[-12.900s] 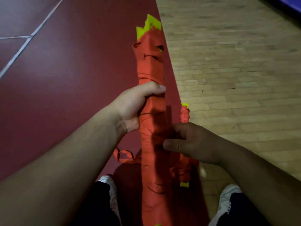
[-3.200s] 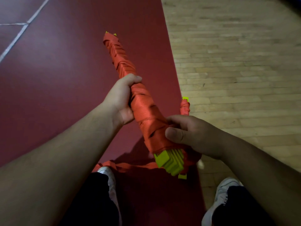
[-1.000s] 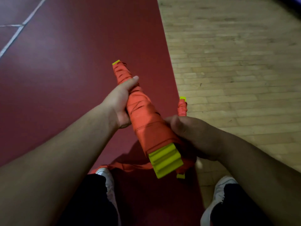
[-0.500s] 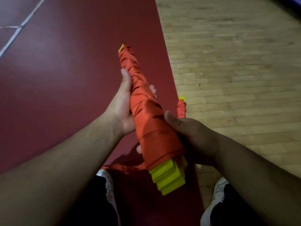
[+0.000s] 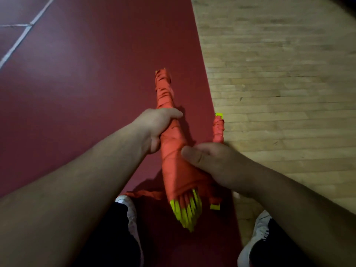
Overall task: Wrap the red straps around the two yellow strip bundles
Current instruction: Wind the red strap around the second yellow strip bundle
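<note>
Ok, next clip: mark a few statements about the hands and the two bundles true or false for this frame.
1. The left hand and the right hand both grip the large wrapped bundle. True.
2. That bundle's near end is wrapped right over. False: bare yellow strip ends stick out there.
3. A thinner wrapped bundle lies on the floor just beyond the right hand. True.
4. The left hand holds nearer the person than the right. False: it holds farther up the bundle.

Indoor sports hall, dark red court surface (image 5: 81, 89), white line (image 5: 18, 41), wooden floor (image 5: 279, 78)
</note>
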